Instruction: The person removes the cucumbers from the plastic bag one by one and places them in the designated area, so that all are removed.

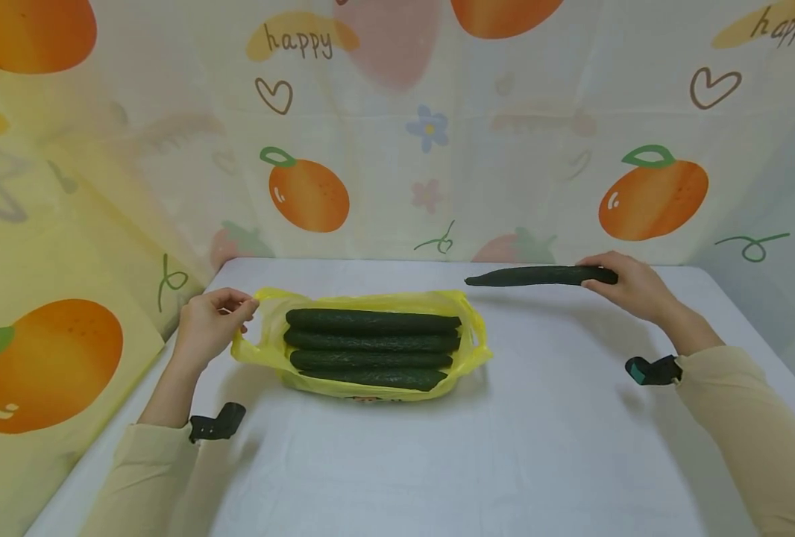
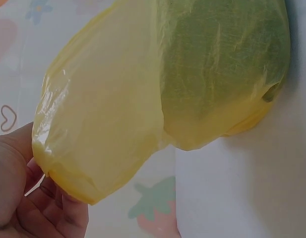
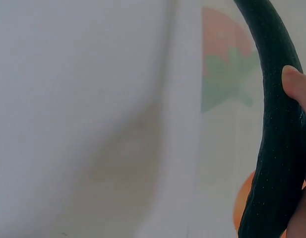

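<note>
A yellow plastic bag [image 1: 474,321] lies on the table with its mouth spread, and several dark green cucumbers [image 1: 373,341] rest side by side in it. At the bag's left end, my left hand [image 1: 212,324] pinches the edge of a handle. The left wrist view shows the thumb and fingers [image 2: 41,203] on the thin yellow film. My right hand [image 1: 629,287] grips one end of another cucumber [image 1: 528,277], raised above the table at the back right and pointing left. In the right wrist view the thumb [image 3: 297,87] presses along this slightly bent cucumber [image 3: 276,144].
The white table [image 1: 397,462] extends in front of and to the right of the bag. Behind it hangs a printed cloth [image 1: 384,127] with oranges, hearts and lettering. A yellowish cloth side [image 1: 42,246] borders the table's left edge.
</note>
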Available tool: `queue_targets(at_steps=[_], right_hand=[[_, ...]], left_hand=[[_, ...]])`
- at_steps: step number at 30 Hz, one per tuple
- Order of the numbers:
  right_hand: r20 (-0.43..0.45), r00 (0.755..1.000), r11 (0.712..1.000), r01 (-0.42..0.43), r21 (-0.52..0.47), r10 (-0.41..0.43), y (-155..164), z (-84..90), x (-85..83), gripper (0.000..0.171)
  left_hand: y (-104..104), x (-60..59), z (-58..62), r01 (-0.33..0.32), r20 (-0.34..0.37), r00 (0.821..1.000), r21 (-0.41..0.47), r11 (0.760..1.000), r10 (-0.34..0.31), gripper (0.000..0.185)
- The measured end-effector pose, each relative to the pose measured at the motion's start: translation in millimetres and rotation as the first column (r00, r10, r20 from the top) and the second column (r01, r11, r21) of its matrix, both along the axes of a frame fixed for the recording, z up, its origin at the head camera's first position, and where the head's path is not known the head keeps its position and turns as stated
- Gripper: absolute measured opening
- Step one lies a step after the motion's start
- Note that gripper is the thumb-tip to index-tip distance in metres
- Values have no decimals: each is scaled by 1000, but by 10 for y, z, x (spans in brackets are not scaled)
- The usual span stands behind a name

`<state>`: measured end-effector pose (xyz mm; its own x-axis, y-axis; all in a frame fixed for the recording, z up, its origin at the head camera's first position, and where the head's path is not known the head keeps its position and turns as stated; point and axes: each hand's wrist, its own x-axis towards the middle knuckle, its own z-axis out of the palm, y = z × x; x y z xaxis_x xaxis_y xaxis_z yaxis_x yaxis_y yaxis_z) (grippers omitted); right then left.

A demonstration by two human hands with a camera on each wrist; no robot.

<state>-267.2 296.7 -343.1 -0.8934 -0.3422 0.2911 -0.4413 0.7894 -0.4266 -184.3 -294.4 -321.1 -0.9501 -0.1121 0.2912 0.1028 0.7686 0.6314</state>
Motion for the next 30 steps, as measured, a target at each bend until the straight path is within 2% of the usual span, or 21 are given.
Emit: queue_targets(at_steps=[10, 19, 30], right_hand=[[20, 1000, 1000, -21, 21, 21, 105, -139, -32, 34], [137, 988, 997, 57, 54, -64, 180, -210, -72, 38], [144, 988, 996, 43, 73, -53, 239, -334, -130, 36]], left_hand=[[4, -16, -3, 0, -20, 1000, 8, 1000, 1, 25], [15, -17, 15, -3, -9, 1000, 14, 1000, 3, 25], [4, -16, 12, -9, 4, 1000, 10, 1000, 9, 26]])
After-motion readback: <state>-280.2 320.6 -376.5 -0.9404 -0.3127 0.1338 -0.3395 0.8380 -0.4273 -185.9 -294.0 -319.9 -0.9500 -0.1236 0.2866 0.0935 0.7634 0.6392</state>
